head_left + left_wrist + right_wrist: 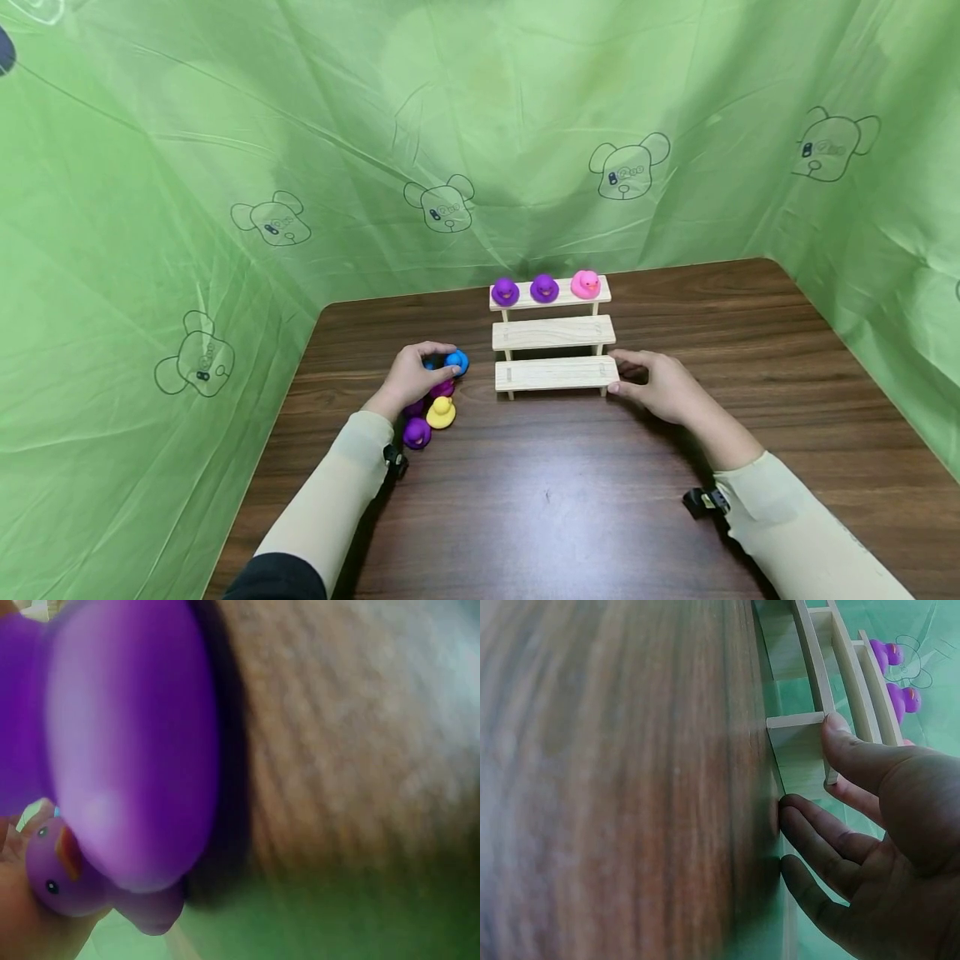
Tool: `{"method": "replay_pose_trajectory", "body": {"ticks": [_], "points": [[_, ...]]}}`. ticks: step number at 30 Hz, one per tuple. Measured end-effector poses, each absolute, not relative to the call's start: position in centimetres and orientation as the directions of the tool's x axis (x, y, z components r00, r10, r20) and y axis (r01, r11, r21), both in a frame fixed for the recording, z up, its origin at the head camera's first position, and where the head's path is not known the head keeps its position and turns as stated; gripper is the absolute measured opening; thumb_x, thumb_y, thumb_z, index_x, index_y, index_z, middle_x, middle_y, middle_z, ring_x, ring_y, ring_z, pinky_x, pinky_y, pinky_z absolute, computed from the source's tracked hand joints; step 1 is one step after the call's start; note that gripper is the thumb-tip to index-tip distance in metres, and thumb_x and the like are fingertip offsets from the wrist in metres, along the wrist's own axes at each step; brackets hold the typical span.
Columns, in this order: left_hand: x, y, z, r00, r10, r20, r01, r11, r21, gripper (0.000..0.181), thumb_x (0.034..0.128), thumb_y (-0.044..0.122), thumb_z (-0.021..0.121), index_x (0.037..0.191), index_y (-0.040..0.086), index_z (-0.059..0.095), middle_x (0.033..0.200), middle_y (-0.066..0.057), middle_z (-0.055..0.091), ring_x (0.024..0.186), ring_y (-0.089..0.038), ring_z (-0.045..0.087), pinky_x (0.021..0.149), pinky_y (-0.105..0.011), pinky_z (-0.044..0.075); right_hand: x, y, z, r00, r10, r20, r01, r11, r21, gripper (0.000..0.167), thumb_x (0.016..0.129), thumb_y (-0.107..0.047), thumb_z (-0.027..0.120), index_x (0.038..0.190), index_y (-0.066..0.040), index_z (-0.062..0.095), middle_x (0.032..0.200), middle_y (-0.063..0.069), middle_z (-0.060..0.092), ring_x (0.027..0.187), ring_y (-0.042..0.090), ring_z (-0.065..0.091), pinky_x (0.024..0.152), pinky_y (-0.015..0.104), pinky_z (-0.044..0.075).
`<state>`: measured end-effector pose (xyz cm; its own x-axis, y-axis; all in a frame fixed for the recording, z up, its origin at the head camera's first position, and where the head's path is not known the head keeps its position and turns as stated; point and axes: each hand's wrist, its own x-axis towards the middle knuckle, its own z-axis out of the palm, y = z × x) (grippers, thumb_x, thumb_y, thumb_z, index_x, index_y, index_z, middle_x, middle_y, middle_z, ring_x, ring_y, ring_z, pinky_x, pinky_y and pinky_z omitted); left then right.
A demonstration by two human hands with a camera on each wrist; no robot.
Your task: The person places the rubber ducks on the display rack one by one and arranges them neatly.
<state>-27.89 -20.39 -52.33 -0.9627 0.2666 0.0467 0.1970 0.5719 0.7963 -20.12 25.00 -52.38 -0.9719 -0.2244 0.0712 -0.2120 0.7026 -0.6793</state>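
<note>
In the head view, I have the left hand (412,377) over a cluster on the surface (551,500), its grip pinching a blue duck (456,362) between thumb and fingers. A yellow duck (441,412) and a loose purple duck (417,433) sit near it. On the wooden rack (553,332), the top tier carries two purple ducks (505,292) and a pink duck (586,285). The right hand (660,390) is at the lowest tier's end.

In the left wrist view, purple ducks hide that grip, so I cannot tell it there.

The right wrist view gives me thumb and forefinger pinching the lowest tier's corner, other fingers spread.

I judge this as picking while bracing; next calls for a clean lift clear of the neighbours.
</note>
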Motion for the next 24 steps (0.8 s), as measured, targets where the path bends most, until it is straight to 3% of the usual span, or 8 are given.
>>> {"method": "replay_pose_trajectory", "body": {"ticks": [16,24], "points": [[-27.82,-19.66,-52.39,-0.976,0.205,0.066,0.183,0.625,0.759,0.030,0.0856,0.017,0.090,0.114,0.014,0.081,0.117,0.000,0.075,0.115,-0.023,0.066,0.099,-0.045,0.056,-20.04,25.13,-52.47,-0.969,-0.236,0.075,-0.223,0.701,-0.677,0.064,0.092,-0.035,0.083,0.145,-0.007,0.062,0.116,0.013,0.076,0.116,0.040,0.067,0.106,0.064,0.046],[-27.71,-19.64,-52.44,-0.978,0.199,0.069,0.183,0.636,0.750,0.029,0.0865,0.020,0.089,0.114,0.018,0.082,0.117,0.001,0.075,0.117,-0.023,0.066,0.101,-0.045,0.055,-20.00,25.13,-52.47,-0.969,-0.236,0.077,-0.224,0.702,-0.676,0.063,0.092,-0.033,0.084,0.145,-0.007,0.062,0.115,0.012,0.076,0.115,0.039,0.067,0.106,0.063,0.047]]}}
